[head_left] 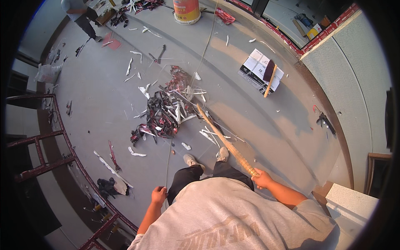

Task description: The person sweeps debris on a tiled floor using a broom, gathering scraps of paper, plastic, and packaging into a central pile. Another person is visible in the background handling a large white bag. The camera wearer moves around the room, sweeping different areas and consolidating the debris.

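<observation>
My right hand (261, 178) is closed round the near end of a long tan stick (227, 142) that looks like bamboo or wood. The stick slants forward and left, its far tip at the edge of a debris heap (164, 110) of black and red strips, white scraps and clear film. Beside my left thigh, my left hand (158, 195) hangs with its fingers curled; whether anything is inside them is hidden. A thin cord (169, 160) runs down the floor close by that hand's fingertips.
A brush (270, 78) lies on a white and black carton (259, 70) at right. Beyond stands a bucket (186, 11); a caulking gun (325, 121) lies by the right wall. Dark red railing (63, 125) curves along the left. Another person (80, 17) stands far left.
</observation>
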A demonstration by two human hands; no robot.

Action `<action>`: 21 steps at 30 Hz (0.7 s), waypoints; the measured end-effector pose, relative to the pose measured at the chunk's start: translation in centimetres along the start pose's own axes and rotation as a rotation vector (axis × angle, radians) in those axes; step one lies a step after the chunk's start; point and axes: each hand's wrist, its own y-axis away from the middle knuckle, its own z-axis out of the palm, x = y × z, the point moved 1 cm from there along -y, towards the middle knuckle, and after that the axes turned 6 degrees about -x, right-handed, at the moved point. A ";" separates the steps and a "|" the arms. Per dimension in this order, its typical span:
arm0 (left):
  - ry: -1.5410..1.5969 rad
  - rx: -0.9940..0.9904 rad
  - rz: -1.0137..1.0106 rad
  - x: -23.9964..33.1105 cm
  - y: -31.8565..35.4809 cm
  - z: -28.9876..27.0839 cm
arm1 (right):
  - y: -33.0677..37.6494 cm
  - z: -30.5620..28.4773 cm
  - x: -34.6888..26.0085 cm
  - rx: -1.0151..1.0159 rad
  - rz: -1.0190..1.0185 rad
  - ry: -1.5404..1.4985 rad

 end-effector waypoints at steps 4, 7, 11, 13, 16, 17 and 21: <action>-0.249 -0.090 -0.056 -0.5 -2.2 -2.3 | 3.4 2.7 9.9 0.053 0.265 -0.094; -0.354 -0.119 -0.095 1.4 -4.6 -5.9 | -3.0 7.3 16.2 0.126 0.458 -0.383; -0.415 -0.109 -0.012 6.3 -8.4 -12.4 | -14.9 12.2 11.1 0.187 0.588 -0.647; -0.335 -0.120 0.055 9.2 -9.3 -15.7 | -20.3 16.1 4.9 0.187 0.478 -0.789; -0.221 -0.099 0.126 11.5 -10.2 -20.4 | -27.2 22.4 -7.9 0.138 0.293 -1.052; -0.182 -0.082 0.144 11.5 -10.6 -22.0 | -28.5 24.7 -12.8 0.191 0.277 -0.937; -0.002 0.021 0.093 6.4 -10.9 -27.6 | -28.1 31.8 -28.7 0.054 0.236 -0.762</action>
